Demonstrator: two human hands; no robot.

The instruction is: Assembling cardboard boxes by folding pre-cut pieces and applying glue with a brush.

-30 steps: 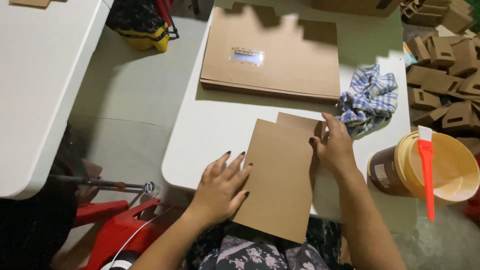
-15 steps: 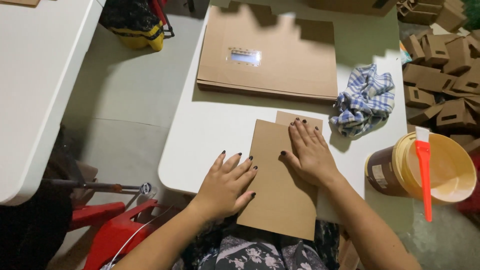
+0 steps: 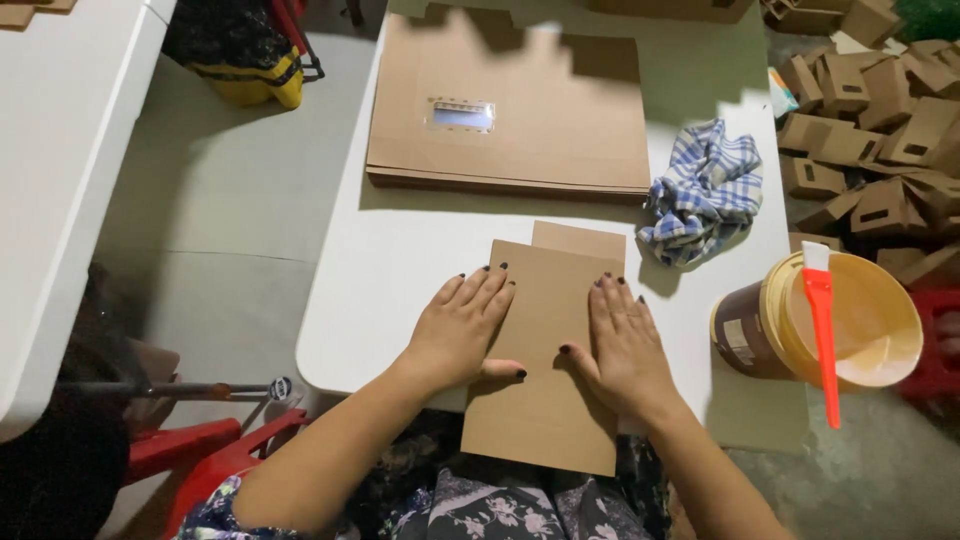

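A flat brown cardboard piece (image 3: 545,420) lies at the near edge of the white table (image 3: 400,260) and hangs over it toward my lap. My left hand (image 3: 462,330) rests palm down on its left edge, fingers spread. My right hand (image 3: 625,345) presses flat on its right side. Neither hand grips anything. A narrow flap sticks out at the top of the piece.
A stack of large flat cardboard sheets (image 3: 510,110) lies at the far side of the table. A blue checked cloth (image 3: 705,195) is at the right. A yellow tub (image 3: 850,320) with an orange brush (image 3: 822,330) stands to the right, and folded small boxes (image 3: 870,130) are piled beyond.
My right hand has moved from the cardboard's upper right corner down onto its face. Both hands now lie flat, side by side, on the piece.
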